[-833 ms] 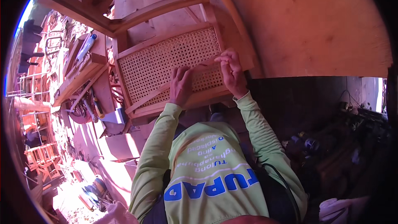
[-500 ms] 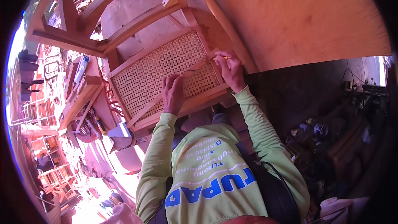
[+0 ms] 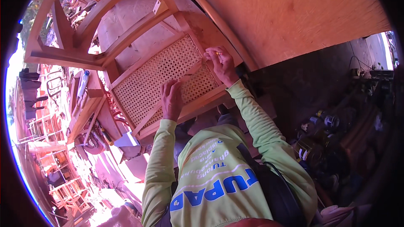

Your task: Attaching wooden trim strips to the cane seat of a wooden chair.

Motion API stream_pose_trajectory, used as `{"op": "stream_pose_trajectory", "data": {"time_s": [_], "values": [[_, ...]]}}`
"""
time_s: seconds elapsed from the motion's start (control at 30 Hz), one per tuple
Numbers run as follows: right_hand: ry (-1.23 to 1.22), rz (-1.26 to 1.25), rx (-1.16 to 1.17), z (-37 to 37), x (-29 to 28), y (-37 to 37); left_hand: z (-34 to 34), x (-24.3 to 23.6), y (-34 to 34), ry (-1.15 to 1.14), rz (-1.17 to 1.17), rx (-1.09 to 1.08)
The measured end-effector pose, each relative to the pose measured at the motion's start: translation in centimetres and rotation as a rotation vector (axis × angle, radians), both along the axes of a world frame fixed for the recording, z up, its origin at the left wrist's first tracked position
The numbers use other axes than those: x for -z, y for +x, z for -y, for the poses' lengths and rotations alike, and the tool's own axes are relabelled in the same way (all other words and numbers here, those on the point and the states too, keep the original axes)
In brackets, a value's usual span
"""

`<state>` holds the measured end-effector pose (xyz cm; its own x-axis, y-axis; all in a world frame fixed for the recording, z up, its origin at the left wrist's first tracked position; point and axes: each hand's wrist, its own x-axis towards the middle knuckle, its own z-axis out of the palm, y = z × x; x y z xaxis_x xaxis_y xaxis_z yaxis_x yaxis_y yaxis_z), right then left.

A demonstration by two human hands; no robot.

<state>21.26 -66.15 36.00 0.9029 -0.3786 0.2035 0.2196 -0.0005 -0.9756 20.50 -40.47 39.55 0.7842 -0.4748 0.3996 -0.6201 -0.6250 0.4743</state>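
Note:
A woven cane panel (image 3: 145, 86) is set in a wooden frame (image 3: 147, 62) in front of me. Diagonally across it lies a thin, flat wooden strip (image 3: 148, 119). My left hand (image 3: 171, 101) is closed over the middle of this strip, fingertips bent down against it and the cane. Near the strip's far right end, above the panel's right corner, my right hand (image 3: 221, 65) pinches a thin yellow pencil (image 3: 217, 53); only a short bit shows between the fingers, and its tip is hard to make out.
Curved wooden chair rails (image 3: 130, 35) rise beyond the panel at the far left. A large plywood sheet (image 3: 290, 17) stands at the right. To the left lie wood pieces and a blue-handled tool (image 3: 83, 82). Cluttered items, with a metal can (image 3: 331, 121), sit in shadow at lower right.
My right hand has shifted slightly left with the pencil, its fingers curled more upward. The left hand stays on the strip. The whole view has turned a little.

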Motion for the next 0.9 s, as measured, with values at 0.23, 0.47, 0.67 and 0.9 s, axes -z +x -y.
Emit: {"op": "stream_pose_trajectory", "data": {"time_s": [0.23,0.47,0.67,0.9], "values": [[-0.054,0.035,0.008,-0.1,1.1,0.3,0.1,0.0,0.2,-0.032,0.024,0.015],[-0.093,0.038,0.004,-0.2,0.1,0.1,0.1,-0.2,0.1,-0.02,0.03,0.014],[-0.313,0.075,0.064,0.0,-1.2,0.0,-0.1,0.2,0.1,0.008,0.044,0.012],[-0.361,0.07,0.081,-0.7,-1.9,-0.7,0.1,0.1,0.0,0.039,0.1,0.006]]}}
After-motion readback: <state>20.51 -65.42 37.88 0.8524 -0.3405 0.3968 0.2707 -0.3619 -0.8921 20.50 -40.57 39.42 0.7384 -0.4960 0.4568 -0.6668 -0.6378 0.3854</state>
